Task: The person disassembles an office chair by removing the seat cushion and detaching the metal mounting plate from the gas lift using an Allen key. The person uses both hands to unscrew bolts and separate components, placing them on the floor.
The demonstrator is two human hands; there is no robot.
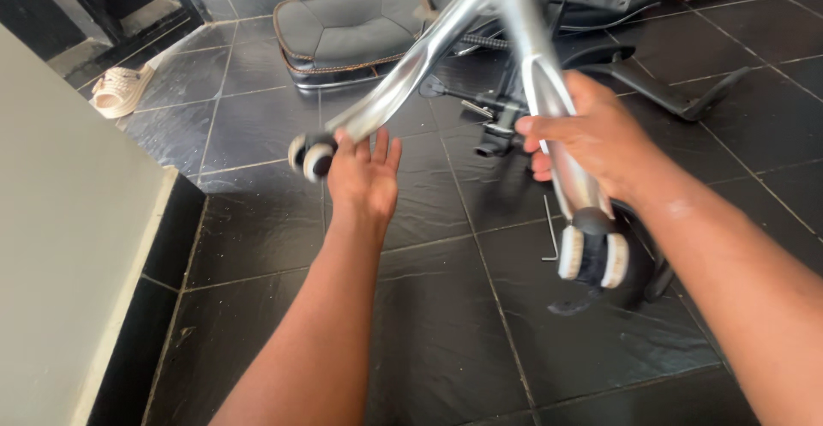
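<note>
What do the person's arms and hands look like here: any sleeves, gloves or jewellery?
Both forearms are bare, with no sleeves in view. The left hand and right hand wear no gloves; no rings, watch or wristbands show.

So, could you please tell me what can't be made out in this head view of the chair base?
- Chair base: hub blurred and cut off by the top edge.
- Right hand: fingers wrap behind the leg, so fingertips are hidden.
- Left hand: contact with the caster is unclear.
- Seat mechanism: partly hidden behind the base's legs.
</note>
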